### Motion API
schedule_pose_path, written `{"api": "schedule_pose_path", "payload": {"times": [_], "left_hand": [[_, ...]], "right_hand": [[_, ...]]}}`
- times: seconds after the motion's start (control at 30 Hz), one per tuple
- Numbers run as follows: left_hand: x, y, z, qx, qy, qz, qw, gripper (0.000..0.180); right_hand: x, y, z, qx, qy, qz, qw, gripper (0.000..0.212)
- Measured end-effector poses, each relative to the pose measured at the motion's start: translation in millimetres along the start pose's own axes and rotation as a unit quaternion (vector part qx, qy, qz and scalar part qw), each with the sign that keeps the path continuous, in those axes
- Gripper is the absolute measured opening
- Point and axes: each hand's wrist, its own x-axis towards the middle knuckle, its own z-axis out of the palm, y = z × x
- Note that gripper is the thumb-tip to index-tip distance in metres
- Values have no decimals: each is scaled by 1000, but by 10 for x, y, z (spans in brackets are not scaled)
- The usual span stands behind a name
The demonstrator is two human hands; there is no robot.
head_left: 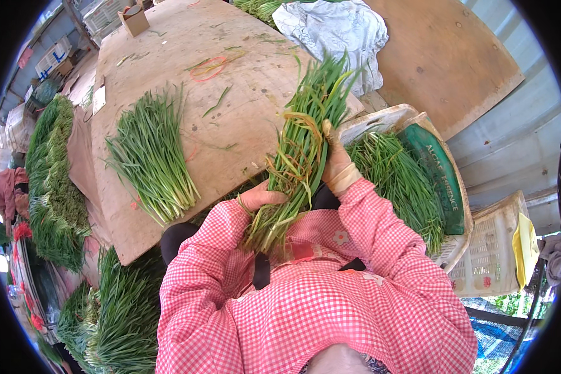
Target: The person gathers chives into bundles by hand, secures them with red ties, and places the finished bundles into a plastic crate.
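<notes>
In front of my chest I hold a loose bunch of garlic chives point(302, 140), its leaves green with yellowed and brown, wilted ones mixed in. My left hand point(260, 197) is closed around its lower left side near the stem ends. Higher up on the right side, my right hand point(336, 161) grips the same bunch, thumb up along the leaves. The bunch slants, with its leaf tips pointing away from me. On the board to the left lies a neater pile of green chives point(154, 156), pale stems toward me.
A wooden tabletop point(230, 124) spreads ahead, with leaf scraps and a red band point(210, 67). At my right stands a pale crate point(411, 112) of chives with a green sack point(433, 181). More chives point(128, 311) are stacked at lower left. A white cloth point(336, 37) lies at the back.
</notes>
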Motion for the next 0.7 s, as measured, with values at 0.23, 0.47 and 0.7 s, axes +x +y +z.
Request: {"api": "schedule_pose_path", "payload": {"times": [0.23,0.47,0.7], "left_hand": [[-44,185,-113,107,123,32,986,79],[439,112,-4,166,373,160,899,40],[356,-78,-224,-107,467,214,852,28]], "right_hand": [[10,95,40,-70,125,-79,986,39],[171,239,127,-58,122,-147,980,25],[223,143,-247,-18,245,-142,959,18]]}}
